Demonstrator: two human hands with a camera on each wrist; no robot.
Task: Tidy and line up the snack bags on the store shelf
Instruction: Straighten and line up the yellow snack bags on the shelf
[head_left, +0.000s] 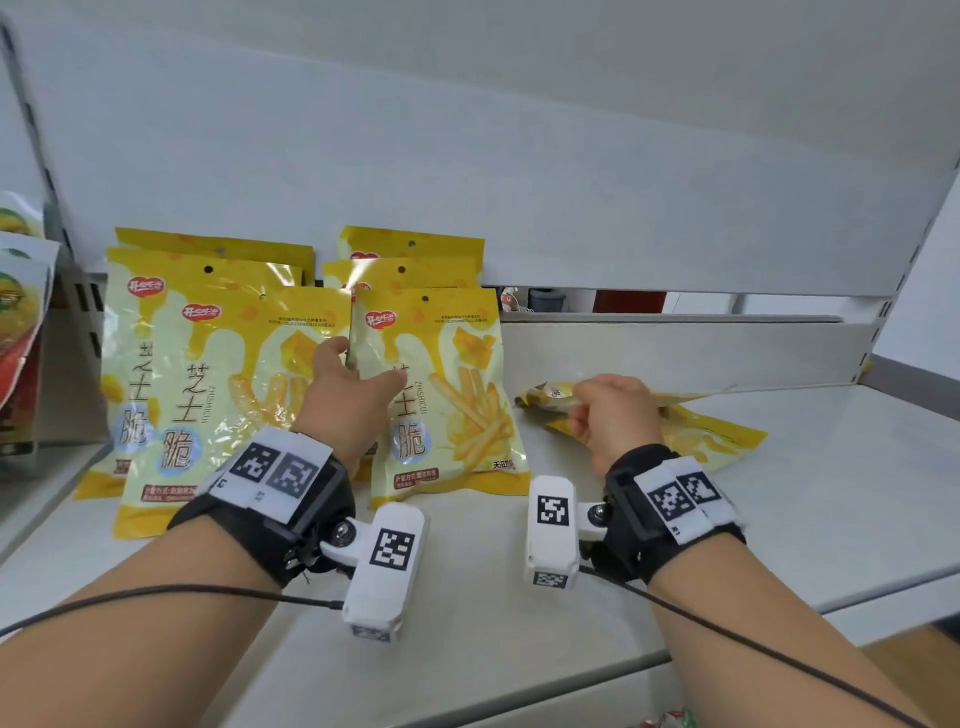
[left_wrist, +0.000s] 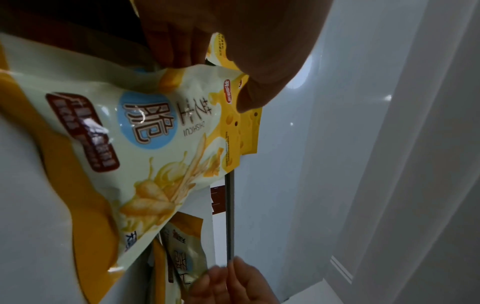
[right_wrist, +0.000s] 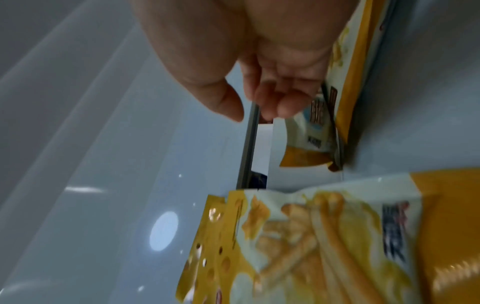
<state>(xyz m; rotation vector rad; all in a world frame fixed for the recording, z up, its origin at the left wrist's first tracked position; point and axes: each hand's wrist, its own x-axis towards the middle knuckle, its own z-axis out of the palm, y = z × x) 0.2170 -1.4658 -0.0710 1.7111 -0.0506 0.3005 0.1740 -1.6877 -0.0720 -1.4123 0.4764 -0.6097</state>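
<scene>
My left hand (head_left: 349, 391) grips the front standing bag (head_left: 441, 395) by its edge. My right hand (head_left: 613, 415) curls around the fallen bag (head_left: 696, 431) on the shelf (head_left: 831, 493).

I see a white metal shelf (head_left: 779, 467), glossy, catching ceiling light glare. White back panel (head_left: 519, 182) above it, slotted uprights (head_left: 904, 249) at the sides. A gap (head_left: 623, 301) under the panel shows dark shapes beyond, unclear.
</scene>
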